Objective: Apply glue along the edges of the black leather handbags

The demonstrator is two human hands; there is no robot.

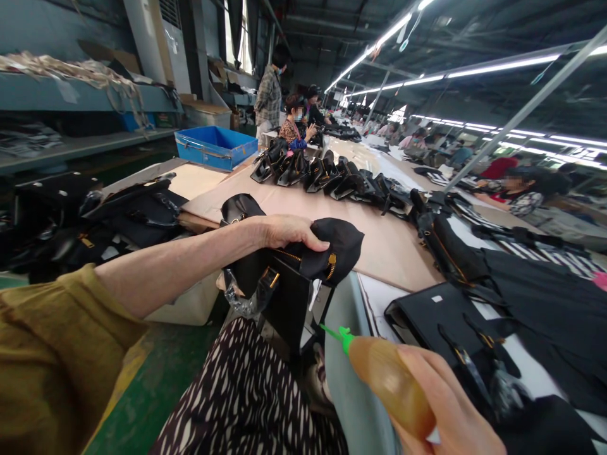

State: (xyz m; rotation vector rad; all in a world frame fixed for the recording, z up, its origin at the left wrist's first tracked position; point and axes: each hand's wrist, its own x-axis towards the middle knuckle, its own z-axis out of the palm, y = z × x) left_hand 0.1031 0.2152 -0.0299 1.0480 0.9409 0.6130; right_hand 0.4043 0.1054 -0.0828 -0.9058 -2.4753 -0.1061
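Green floor [183,357] beneath strip lights [502,66]

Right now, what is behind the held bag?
Behind the bag: the table, with a row of black pieces farther back. Whatever the bag and left hand cover there cannot be seen.

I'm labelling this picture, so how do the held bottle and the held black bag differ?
The bottle is amber with a green nozzle; the black bag has a gold zipper. The right hand holds the bottle; the left hand holds the bag. Both are in hand.
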